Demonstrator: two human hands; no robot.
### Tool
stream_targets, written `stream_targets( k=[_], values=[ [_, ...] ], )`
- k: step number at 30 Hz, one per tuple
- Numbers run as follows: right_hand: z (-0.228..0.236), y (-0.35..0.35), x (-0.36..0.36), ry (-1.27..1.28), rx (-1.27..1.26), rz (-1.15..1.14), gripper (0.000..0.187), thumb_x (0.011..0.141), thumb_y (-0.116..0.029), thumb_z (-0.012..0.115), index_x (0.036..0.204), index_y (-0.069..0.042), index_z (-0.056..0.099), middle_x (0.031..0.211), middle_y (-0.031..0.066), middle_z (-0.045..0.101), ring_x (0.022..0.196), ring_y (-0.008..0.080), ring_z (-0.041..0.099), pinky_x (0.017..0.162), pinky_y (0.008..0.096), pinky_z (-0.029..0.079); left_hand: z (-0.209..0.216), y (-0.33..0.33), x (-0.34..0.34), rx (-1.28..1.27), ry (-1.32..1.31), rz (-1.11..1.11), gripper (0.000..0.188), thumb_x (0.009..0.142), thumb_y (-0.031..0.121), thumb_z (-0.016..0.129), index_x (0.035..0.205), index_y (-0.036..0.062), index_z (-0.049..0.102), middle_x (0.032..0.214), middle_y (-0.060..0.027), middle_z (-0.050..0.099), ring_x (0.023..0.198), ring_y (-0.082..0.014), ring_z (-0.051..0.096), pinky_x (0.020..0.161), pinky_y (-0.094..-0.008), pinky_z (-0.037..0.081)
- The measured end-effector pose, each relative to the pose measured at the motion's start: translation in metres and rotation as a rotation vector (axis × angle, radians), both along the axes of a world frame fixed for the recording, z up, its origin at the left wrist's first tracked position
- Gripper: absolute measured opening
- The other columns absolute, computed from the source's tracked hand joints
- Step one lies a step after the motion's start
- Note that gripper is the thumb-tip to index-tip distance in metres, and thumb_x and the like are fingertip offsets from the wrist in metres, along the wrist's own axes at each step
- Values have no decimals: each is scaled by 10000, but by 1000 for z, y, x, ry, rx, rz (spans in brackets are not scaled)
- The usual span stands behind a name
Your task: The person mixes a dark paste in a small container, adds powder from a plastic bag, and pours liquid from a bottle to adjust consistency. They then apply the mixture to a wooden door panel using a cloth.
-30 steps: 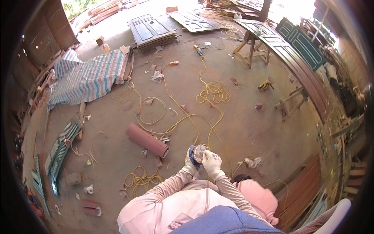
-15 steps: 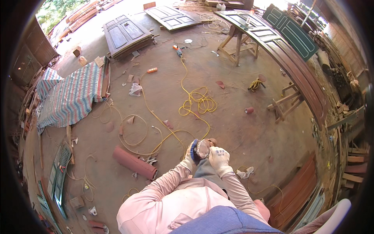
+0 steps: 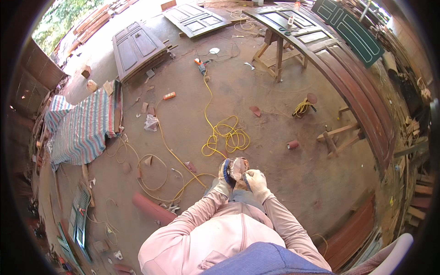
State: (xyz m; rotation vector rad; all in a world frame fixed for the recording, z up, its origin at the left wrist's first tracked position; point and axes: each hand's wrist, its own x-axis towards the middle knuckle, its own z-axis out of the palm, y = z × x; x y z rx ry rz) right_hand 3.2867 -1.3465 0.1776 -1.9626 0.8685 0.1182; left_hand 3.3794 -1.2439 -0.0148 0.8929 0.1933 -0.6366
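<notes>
In front of my body I hold a sander [image 3: 237, 168] with its pale, worn round sanding disc facing up; the disc's edge is ragged. My left hand [image 3: 223, 181], in a white glove with a blue palm, wraps round the left side of it. My right hand [image 3: 257, 184], gloved the same way, has its fingers curled at the disc's right edge. Its fingertips are partly hidden, and the sander's body is mostly covered by the disc and gloves. A yellow cord [image 3: 227, 143] lies coiled on the floor just beyond my hands.
A red abrasive roll [image 3: 153, 208] lies at left, near a striped tarp [image 3: 85, 130]. Ahead are an orange power tool [image 3: 200, 66] and a power strip [image 3: 169, 96]. At right a long wooden door [image 3: 348, 75] rests on trestles. Loose cords and hoses cross the floor.
My right hand has turned and drawn slightly down from its fist at the disc's edge. The sander stays in my left hand. The view has shifted, so floor objects sit differently.
</notes>
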Motion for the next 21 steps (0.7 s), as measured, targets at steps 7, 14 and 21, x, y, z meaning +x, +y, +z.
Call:
stream_targets(
  k=[7, 14, 21],
  values=[
    [-31, -73, 71, -140, 502, -311, 202, 804, -159, 611, 837, 8, 719, 677, 25, 647, 620, 104, 577, 579, 287, 472, 79, -70, 68, -271, 346, 8, 317, 950, 325, 553, 1127, 68, 604, 1047, -79, 665, 959, -221, 645, 900, -382, 516],
    [-38, -165, 190, -204, 544, -346, 191, 809, -153, 652, 858, 20, 716, 722, 14, 663, 615, 83, 559, 560, 259, 450, 57, -163, 190, -306, 338, 32, 266, 954, 317, 536, 1059, 86, 613, 1010, -62, 667, 920, -191, 645, 850, -355, 531],
    [-3, -253, 314, -250, 597, -389, 151, 847, -141, 671, 860, 5, 708, 728, -18, 647, 582, 49, 514, 533, 219, 401, 50, -258, 315, -266, 243, 29, 263, 954, 315, 544, 1076, 94, 617, 987, -52, 655, 943, -185, 635, 866, -348, 522]
  ],
)
